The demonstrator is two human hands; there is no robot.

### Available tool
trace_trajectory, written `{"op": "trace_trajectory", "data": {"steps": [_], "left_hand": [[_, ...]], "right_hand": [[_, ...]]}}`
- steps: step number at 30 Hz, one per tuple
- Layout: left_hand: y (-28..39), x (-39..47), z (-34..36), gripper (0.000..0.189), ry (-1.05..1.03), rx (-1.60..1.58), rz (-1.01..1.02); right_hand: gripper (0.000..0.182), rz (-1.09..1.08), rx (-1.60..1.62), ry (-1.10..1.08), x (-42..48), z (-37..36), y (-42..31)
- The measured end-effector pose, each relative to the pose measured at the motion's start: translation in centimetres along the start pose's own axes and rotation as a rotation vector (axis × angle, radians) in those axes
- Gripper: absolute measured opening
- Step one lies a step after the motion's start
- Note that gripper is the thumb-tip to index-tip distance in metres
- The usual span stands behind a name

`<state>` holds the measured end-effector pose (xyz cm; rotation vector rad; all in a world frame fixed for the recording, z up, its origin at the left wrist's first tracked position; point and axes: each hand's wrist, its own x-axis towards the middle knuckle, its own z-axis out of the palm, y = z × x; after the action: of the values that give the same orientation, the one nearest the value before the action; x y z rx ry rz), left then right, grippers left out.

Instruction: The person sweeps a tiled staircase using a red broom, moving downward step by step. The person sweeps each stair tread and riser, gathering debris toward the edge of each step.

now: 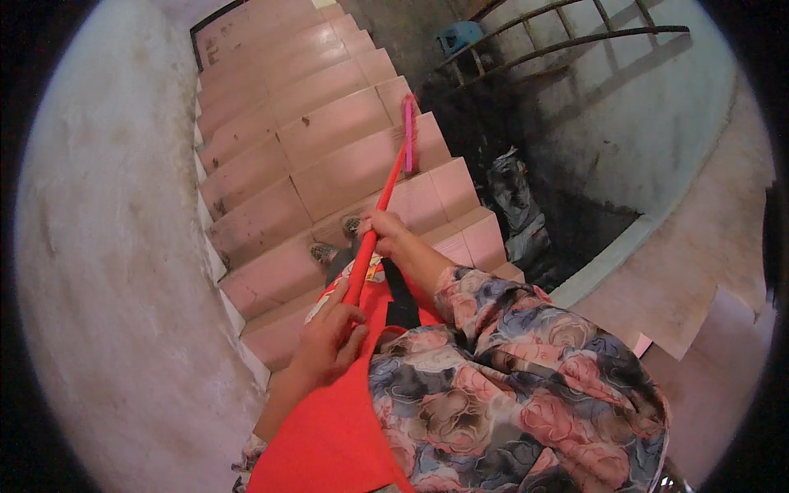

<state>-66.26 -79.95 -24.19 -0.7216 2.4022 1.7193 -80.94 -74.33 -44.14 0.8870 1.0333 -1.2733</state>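
A broom with a red handle (387, 188) and a pink head (408, 137) reaches from my body to the right-hand ends of the pink tiled steps (345, 166). My right hand (382, 231) is closed around the middle of the handle. Lower down, my left hand (333, 336) lies at the upper end of the handle, thumb and fingers around it. The bristles are at the open side of the stairs, near a step's edge. Small dark bits (306, 121) lie on several steps. My patterned shoes stand on a step just beyond my right hand.
A stained pale wall (123, 246) borders the stairs on the left. Beyond their open right side, at a lower level, are a crumpled grey plastic bag (516, 197) and a blue plastic object (461, 37). A ladder-like frame (530, 55) leans near the far wall.
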Motion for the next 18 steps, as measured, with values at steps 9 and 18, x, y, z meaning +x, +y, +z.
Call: {"op": "trace_trajectory", "data": {"steps": [9, 18], "left_hand": [[2.2, -2.3, -1.2, 0.017, 0.216, 0.081, -0.07], [-0.8, -6.5, 1.4, 0.016, 0.166, -0.17, -0.356]], "right_hand": [[0.012, 0.137, 0.038, -0.09, -3.0, 4.9, 1.8], [0.01, 0.198, -0.185, -0.02, -2.5, 3.3, 4.7]]}}
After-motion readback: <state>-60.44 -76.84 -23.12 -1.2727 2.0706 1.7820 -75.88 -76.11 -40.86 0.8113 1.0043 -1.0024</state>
